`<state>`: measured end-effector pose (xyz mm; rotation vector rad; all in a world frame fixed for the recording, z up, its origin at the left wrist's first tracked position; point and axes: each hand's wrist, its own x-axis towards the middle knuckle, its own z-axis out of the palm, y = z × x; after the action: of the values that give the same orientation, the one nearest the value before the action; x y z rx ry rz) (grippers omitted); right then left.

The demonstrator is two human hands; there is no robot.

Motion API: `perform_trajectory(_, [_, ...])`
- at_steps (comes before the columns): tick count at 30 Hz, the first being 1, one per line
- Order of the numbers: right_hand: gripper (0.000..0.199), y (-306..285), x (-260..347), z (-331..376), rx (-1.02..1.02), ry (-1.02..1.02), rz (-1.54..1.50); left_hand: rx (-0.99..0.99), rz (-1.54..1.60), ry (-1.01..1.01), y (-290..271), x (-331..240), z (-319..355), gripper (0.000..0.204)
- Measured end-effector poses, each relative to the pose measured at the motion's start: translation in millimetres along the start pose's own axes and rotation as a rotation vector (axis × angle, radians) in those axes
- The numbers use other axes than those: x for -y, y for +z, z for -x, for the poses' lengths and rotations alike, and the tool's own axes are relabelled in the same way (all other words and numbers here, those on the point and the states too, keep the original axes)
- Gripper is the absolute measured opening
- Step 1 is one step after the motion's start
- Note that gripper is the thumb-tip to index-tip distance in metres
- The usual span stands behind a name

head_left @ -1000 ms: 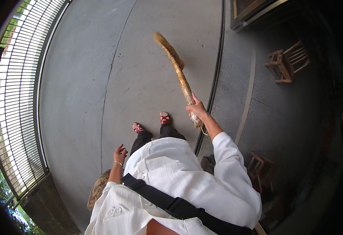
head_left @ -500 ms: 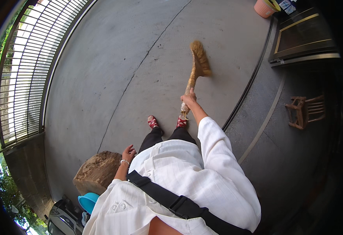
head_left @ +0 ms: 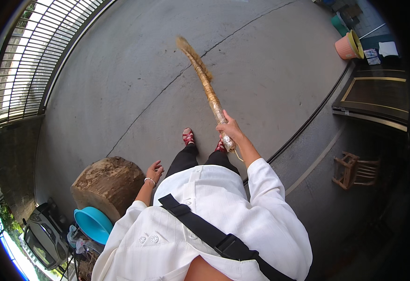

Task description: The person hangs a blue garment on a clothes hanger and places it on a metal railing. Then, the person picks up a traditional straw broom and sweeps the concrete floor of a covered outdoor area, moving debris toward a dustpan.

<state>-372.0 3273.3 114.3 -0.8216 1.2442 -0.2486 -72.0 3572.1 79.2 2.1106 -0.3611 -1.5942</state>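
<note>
Broom [head_left: 204,77] swung leftward; my right hand [head_left: 231,129] wraps its handle [head_left: 218,110], left hand [head_left: 155,171] empty, fingers loosely curled. Best keep bristles [head_left: 185,45] low, strokes overlapping.

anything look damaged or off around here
Yes: a jagged dark line, likely a crack, runs slantwise across the grey floor, passing behind the broom held in the right hand. Its uneven path stands out against the smoother surface around it.

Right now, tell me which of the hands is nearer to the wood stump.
Left. The left hand hangs just to the right of the wood stump; the right hand is farther right, gripping the broom.
</note>
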Motion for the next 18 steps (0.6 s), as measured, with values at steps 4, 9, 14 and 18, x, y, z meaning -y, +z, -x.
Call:
perform_trajectory(4, [0.093,19.0,-1.1,-16.6,-0.133,0.061,-0.146,0.025,0.022,0.024,0.0,2.2,-10.3,0.042])
perform_trajectory(9, [0.097,94.1,-20.2,-39.2,-0.19,0.203,-0.111,0.044,0.053,0.019,-19.0,41.7,-16.5,0.044])
perform_trajectory(14, [0.096,208.1,-27.7,-19.9,0.107,0.285,-0.096,-0.046,0.064,-0.077,-45.9,75.0,-4.0,0.042])
perform_trajectory(18, [0.095,213.3,15.8,-44.3,0.402,0.349,-0.418,-0.068,0.089,-0.154,-67.2,86.7,-2.2,0.045])
